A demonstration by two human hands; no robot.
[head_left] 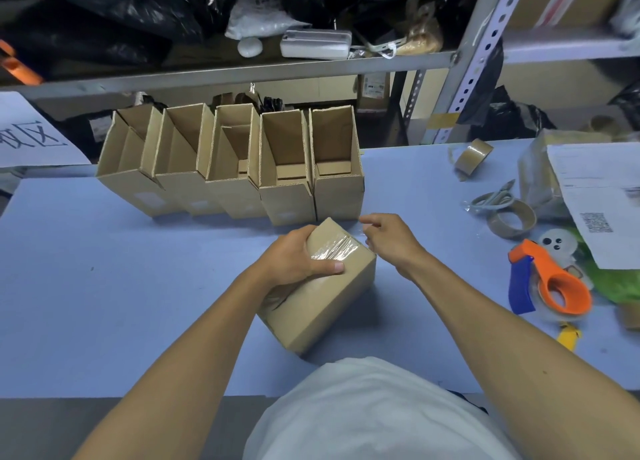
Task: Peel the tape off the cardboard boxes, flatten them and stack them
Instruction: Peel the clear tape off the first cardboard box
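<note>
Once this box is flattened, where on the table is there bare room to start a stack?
The table is bare left of the left hand and taped box, below the row of open boxes. The right is crowded: tape dispenser, tape rolls, papers.

Taped box (pixel 322 297) tilted, 5 open boxes (pixel 235 172) behind

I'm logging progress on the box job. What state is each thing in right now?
Held box: closed, clear tape across its top, lying on the table.
Left hand: gripping the held box.
Right hand: pinching the tape end at the box's far edge.
Five boxes: open-topped, upright in a row, not flattened.
Dispenser: lying on the table, untouched.
</note>
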